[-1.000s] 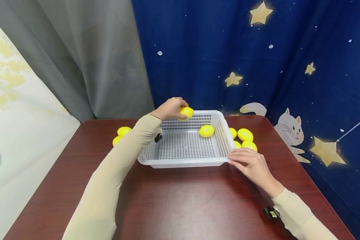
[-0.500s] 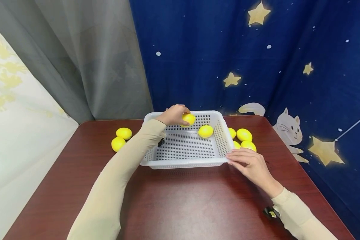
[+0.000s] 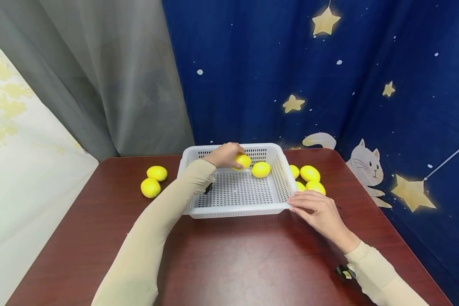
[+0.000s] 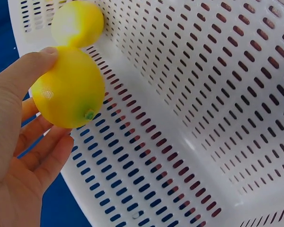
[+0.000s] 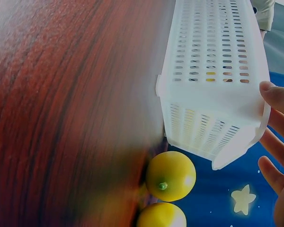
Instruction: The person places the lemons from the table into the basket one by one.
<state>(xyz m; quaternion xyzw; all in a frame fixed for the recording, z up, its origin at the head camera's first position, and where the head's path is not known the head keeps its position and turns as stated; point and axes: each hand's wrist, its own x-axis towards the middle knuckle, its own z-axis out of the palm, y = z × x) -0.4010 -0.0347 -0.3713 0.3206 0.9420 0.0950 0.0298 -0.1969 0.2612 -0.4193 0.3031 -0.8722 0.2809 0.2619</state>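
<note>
A white slotted plastic basket (image 3: 237, 209) stands on the table. Inside it, my left hand (image 3: 226, 155) grips a lemon (image 3: 244, 161) between thumb and fingers, low over the basket's floor. The left wrist view shows that lemon (image 4: 70, 90) with its green stem end, close to a second lemon (image 4: 80, 23) resting in the basket. At the basket's near right corner, my right hand (image 3: 318, 211) pinches the rim. In the right wrist view the thumb (image 5: 277, 98) lies on one side of the rim (image 5: 261, 71), with fingers on the other side.
Left of the basket, two lemons (image 3: 151, 187) lie together on the dark red wooden table (image 3: 229, 259). Several more lemons (image 3: 310, 173) are grouped just right of the basket, partly hidden by its wall and my right hand. Curtains (image 3: 252, 76) hang behind the table.
My left hand has lowered the lemon from rim height into the basket and shifted slightly right, beside the other lemon. My right hand stays on the corner.
</note>
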